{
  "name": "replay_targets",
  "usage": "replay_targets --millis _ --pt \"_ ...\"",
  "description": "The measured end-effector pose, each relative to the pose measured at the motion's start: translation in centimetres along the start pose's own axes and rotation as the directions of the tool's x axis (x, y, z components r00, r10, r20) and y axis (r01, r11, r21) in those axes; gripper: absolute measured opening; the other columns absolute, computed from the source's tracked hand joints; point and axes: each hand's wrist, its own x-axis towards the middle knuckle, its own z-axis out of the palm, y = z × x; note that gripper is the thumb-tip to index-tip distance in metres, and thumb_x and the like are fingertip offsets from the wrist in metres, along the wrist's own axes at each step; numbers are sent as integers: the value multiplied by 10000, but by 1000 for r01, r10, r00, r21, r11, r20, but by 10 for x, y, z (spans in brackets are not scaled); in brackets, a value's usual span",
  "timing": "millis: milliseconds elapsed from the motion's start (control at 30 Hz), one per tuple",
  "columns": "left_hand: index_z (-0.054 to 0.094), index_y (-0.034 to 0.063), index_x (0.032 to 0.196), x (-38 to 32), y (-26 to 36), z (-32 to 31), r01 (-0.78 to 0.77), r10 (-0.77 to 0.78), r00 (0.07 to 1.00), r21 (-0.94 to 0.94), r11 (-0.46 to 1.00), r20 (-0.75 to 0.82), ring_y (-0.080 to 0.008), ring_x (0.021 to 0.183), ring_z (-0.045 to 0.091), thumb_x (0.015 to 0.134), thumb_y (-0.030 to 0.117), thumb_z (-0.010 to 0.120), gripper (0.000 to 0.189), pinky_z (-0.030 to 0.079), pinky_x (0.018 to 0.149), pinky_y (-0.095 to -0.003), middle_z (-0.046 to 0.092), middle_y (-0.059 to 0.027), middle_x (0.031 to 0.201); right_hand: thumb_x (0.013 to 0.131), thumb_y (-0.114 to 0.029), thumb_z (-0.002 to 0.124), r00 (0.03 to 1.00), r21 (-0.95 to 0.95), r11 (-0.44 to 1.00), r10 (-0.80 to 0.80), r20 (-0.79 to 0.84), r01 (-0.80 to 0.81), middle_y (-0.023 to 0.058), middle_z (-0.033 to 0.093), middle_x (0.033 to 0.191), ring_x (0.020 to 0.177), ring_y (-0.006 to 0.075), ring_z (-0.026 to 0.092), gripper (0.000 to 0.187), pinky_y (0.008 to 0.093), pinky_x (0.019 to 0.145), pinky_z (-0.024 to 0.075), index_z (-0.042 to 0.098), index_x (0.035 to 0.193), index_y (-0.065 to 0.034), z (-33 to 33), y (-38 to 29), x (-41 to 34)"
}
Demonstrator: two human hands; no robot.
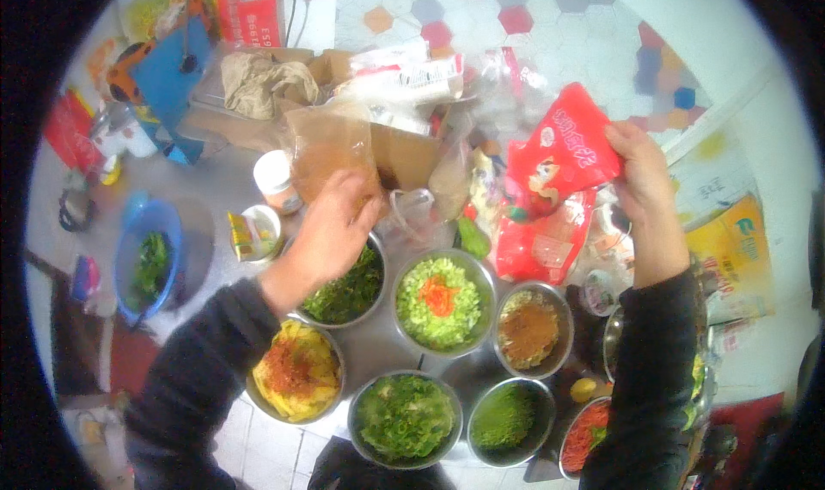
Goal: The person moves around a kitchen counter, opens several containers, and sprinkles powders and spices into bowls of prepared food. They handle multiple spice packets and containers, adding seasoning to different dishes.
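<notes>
My right hand (641, 161) grips the edge of a red printed plastic packet (580, 142), raised above a second red packet (544, 248) that lies among the clutter. My left hand (338, 222) is blurred, with its fingers partly bent over the lower end of a clear bag of brown powder (329, 135); whether it touches the bag I cannot tell. Below that hand sits a steel bowl of dark chopped greens (351, 290), partly hidden by the wrist. Beside it stand a bowl of pale green pieces topped with orange shreds (441, 300) and a smaller bowl with brown powder (528, 332).
Nearer me are bowls of yellow strips with red powder (296, 374), chopped greens (406, 419), green powder (506, 419) and red shreds (586, 435). A white-lidded jar (277, 180), a blue basin (148, 264) and a cardboard box (406, 155) stand farther off.
</notes>
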Motion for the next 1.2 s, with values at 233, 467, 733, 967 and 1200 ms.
replay_targets --millis 233,467,733,967,1200 --pt "744 30 1097 138 -11 20 -406 395 911 416 814 117 -461 1334 523 914 116 606 244 426 1132 -507 580 -292 1383 1054 -145 591 997 -71 997 -1 -74 -5 99 708 1065 972 166 664 226 322 895 526 642 1168 43 -20 -2 -52" --pt "791 60 1159 236 -31 65 -338 250 941 684 647 228 -438 1446 421 876 202 671 339 303 1168 -635 420 -265 1590 1051 -191 625 983 -124 992 -40 -180 18 68 715 1062 955 135 667 232 297 887 525 649 1162 10 4 -44 -76" --pt "721 8 1168 266 -55 48 -372 304 928 599 709 217 -393 1333 542 875 103 640 319 365 1170 -609 577 -184 1398 1076 -210 592 947 -118 993 -20 -320 -19 64 721 1080 958 127 673 258 297 894 529 652 1179 19 63 -51 -33" --pt "763 -40 1011 290 -68 3 -401 411 906 509 762 99 -421 1171 632 847 82 660 228 525 1004 -504 677 -246 1182 1063 -160 587 942 -80 980 -199 -269 184 126 741 1100 982 187 705 268 343 930 538 655 1201 60 125 -49 40" --pt "720 -95 1066 295 -86 -58 -417 491 863 381 825 -118 -439 1169 647 868 84 660 274 538 1007 -478 665 -315 1225 1033 -191 624 960 39 970 -233 -157 242 126 740 1083 1004 207 702 249 371 921 550 683 1136 27 160 -28 142"
